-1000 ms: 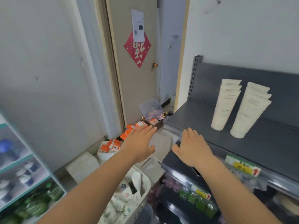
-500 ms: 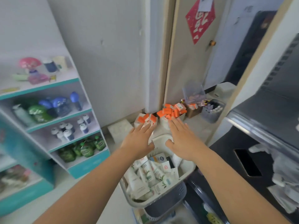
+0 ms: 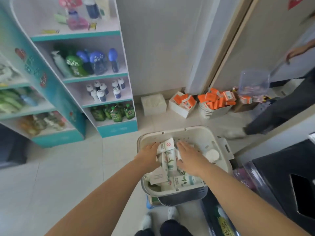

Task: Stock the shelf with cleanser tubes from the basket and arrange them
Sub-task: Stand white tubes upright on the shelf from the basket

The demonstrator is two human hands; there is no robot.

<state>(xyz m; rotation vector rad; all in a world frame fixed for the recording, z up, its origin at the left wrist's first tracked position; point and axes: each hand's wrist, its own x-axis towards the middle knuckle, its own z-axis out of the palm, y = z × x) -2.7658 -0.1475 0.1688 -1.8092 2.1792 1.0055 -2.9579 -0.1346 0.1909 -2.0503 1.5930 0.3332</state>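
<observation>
A white basket (image 3: 187, 132) stands on the floor in front of me, full of white cleanser tubes (image 3: 170, 161) with green leaf prints lying in a loose heap. Both of my hands are down inside it. My left hand (image 3: 148, 155) lies against the left side of the heap, its fingertips touching a tube with a red mark. On the right side of the heap, my right hand (image 3: 188, 157) rests palm down, fingers stretched out. Neither hand plainly grips a tube. A round white cap (image 3: 212, 155) lies by the basket's right wall.
The dark grey shelf unit (image 3: 281, 178) stands close on the right. Teal and white shelves (image 3: 109, 128) with bottles stand on the left. Bins of orange boxes (image 3: 213, 103) sit by the wall. Another person's legs (image 3: 272, 116) are at the right.
My view has swung from the grey shelf down to the floor. Both hands have dropped from above the basket into it and now touch the tubes.
</observation>
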